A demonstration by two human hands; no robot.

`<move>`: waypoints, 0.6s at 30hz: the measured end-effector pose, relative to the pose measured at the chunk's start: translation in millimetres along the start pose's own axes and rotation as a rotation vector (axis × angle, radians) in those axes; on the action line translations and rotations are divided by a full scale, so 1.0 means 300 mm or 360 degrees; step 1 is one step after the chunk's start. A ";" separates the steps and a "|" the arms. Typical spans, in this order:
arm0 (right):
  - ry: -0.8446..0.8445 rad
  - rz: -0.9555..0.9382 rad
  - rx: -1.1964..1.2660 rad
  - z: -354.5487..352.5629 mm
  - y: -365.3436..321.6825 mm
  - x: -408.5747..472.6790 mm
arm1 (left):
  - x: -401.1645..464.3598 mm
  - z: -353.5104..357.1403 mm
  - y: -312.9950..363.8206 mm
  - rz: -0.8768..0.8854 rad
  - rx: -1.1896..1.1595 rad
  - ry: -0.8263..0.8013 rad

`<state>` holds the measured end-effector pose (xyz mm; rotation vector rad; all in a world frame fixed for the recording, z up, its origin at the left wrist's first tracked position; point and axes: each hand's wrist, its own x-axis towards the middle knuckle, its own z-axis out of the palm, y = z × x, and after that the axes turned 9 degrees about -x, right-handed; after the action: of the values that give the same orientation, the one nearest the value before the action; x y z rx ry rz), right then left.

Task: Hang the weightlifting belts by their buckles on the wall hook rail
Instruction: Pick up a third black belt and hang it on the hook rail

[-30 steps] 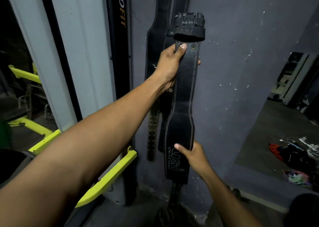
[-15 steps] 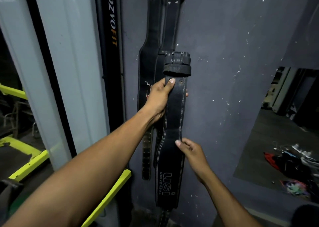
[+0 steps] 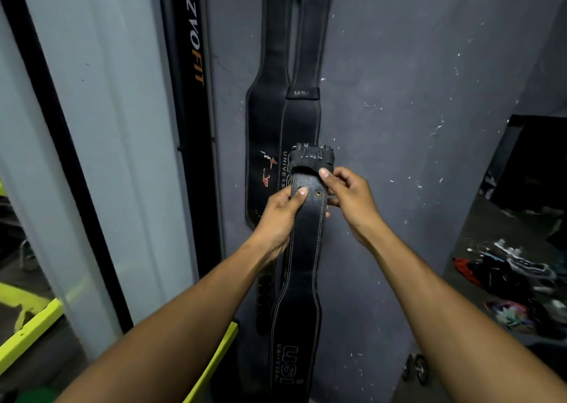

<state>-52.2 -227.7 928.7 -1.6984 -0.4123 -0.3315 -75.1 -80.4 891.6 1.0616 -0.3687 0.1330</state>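
I hold a black leather weightlifting belt (image 3: pixel 302 267) upright in front of the grey wall, its buckle end (image 3: pixel 311 158) at the top. My left hand (image 3: pixel 280 218) grips the strap just below the buckle from the left. My right hand (image 3: pixel 348 201) holds the same end from the right, thumb on the strap's upper edge. Two other black belts (image 3: pixel 285 74) hang on the wall behind, running up out of the frame. The hook rail itself is not in view.
A black machine upright (image 3: pixel 191 96) and a pale panel (image 3: pixel 101 126) stand to the left, with yellow-green frame bars (image 3: pixel 27 323) low down. Clothes and bags (image 3: pixel 509 283) lie on the floor at right. A small wheeled item (image 3: pixel 417 369) sits by the wall base.
The view has tilted up, so the held belt sits lower in frame against the hanging ones. My right hand has moved from the belt's lower part up to the buckle end.
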 end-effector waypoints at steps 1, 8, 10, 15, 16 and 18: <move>0.0003 0.0010 -0.0006 0.014 0.000 0.010 | 0.006 -0.016 0.001 -0.0014 -0.0019 -0.0013; 0.0064 0.0138 0.0117 0.071 0.008 0.035 | 0.042 -0.102 -0.002 -0.0096 -0.0086 -0.0150; 0.0053 0.0182 0.0222 0.076 0.014 0.038 | 0.044 -0.117 -0.001 -0.0107 -0.0060 -0.0194; 0.0056 0.0171 0.0207 0.071 -0.005 0.065 | 0.069 -0.148 -0.004 -0.0188 0.0093 -0.0325; 0.0093 0.0130 0.0144 0.068 -0.008 0.067 | 0.080 -0.153 0.000 -0.0232 0.0115 -0.0339; 0.0161 0.0043 0.0047 0.063 -0.012 0.066 | 0.100 -0.147 0.021 -0.0287 0.0121 -0.0358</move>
<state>-36.4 -206.7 937.4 -1.6496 -0.3181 -0.3876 -38.9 -41.0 888.5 1.1835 -0.4711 -0.1358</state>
